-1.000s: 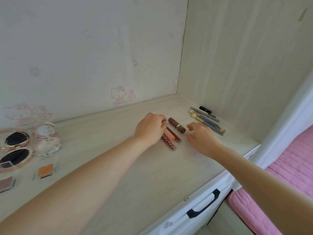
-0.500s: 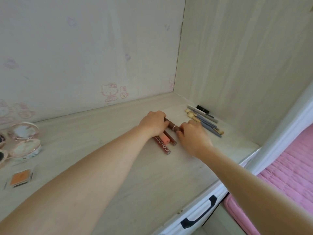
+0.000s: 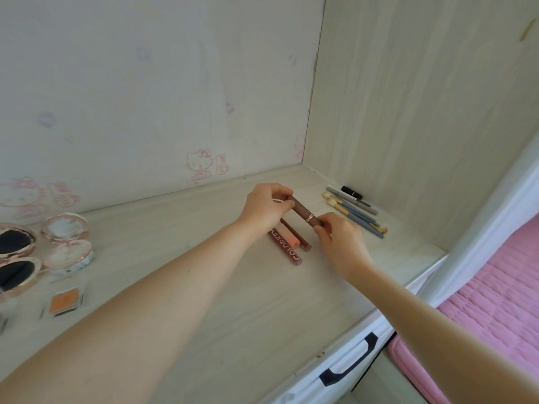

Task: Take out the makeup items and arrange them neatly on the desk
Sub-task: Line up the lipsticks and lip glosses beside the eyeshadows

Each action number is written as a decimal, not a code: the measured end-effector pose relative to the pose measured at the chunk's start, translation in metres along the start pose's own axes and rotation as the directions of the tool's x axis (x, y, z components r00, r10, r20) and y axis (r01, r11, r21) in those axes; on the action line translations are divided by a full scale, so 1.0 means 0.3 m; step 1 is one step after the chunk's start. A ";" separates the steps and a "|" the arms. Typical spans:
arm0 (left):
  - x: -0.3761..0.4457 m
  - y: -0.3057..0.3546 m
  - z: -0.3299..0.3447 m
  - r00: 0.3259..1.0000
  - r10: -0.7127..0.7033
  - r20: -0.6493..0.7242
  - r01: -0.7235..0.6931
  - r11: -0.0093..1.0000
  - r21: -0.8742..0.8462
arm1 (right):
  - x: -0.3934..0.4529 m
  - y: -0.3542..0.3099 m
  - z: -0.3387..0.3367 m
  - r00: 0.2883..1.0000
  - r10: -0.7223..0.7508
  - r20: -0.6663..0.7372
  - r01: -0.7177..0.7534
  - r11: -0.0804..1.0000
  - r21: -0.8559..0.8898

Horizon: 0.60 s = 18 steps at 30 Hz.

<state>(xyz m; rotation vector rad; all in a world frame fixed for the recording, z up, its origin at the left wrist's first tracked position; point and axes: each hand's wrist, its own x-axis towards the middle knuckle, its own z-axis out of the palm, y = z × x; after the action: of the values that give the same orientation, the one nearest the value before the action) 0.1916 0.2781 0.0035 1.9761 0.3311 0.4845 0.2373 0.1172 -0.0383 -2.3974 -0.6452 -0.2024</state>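
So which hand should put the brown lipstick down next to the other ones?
Probably the left hand. It grips the brown lipstick at its far end and sits right above the row of lip tubes. The right hand only pinches the near end, on the side towards the brushes.

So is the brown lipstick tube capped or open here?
Capped: the brown lipstick tube reads as one closed cylinder with a gold ring, held at its ends by left hand and right hand.

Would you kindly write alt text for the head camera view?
Both hands, left hand and right hand, hold a brown lipstick tube by its ends above three lip tubes on a pale desk.
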 end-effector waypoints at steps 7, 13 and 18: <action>-0.113 0.072 -0.102 0.996 -0.090 -0.005 0.077 0.874 -0.480 | -0.088 -0.124 -0.011 0.993 0.007 -0.117 0.028 0.956 0.293; -0.236 0.059 -0.199 0.986 -0.166 -0.005 0.124 0.756 -0.642 | -0.182 -0.263 -0.004 0.992 0.045 -0.122 0.022 0.867 0.499; -0.354 0.006 -0.292 0.986 -0.164 -0.011 0.118 0.755 -0.645 | -0.251 -0.372 0.040 0.998 0.025 -0.062 0.013 0.836 0.548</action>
<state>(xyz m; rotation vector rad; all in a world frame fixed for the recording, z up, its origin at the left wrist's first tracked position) 0.0567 0.3005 0.0190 1.2495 0.3017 0.4863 0.1164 0.1701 -0.0091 -1.8270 -0.5706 -0.0767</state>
